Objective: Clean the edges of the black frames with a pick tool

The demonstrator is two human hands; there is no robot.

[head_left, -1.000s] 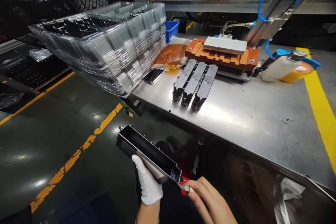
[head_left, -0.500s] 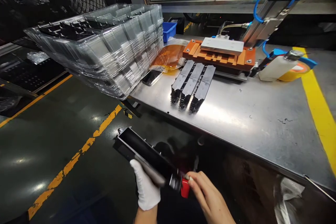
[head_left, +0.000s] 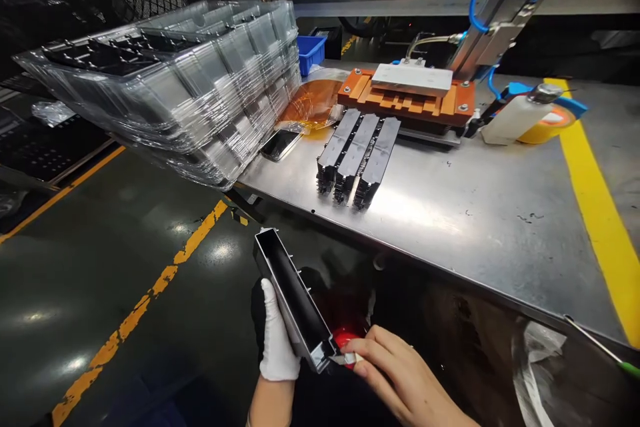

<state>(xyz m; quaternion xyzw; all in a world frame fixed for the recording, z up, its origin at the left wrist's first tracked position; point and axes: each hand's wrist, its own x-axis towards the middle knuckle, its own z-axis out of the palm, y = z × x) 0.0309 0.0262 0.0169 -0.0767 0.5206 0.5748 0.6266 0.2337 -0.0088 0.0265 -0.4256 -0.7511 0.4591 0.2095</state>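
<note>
My left hand (head_left: pixel 278 340), in a white glove, is wrapped round a long black open-topped plastic housing (head_left: pixel 295 293), tilted with its hollow side up. At the housing's lower right end, my bare right hand (head_left: pixel 390 367) pinches a small blade-like tool with a pale handle (head_left: pixel 350 358). The blade's tip touches or lies very close to the end of the housing. A red object (head_left: pixel 349 335) shows behind the fingers, partly hidden. Three black parts with flat grey tops (head_left: pixel 358 152) lie side by side on the metal table (head_left: pixel 430 213).
Stacked clear plastic trays (head_left: pixel 200 93) stand at the left, beside a phone (head_left: pixel 281 145) and orange film (head_left: pixel 315 103). Behind the parts is an orange fixture (head_left: pixel 407 95) under a pneumatic arm. A white bottle (head_left: pixel 520 115) and yellow tape (head_left: pixel 547 123) sit to the right.
The housing has turned steeper, its far end moving right. My right hand has brought the blade to the near end. The view has shifted slightly.
</note>
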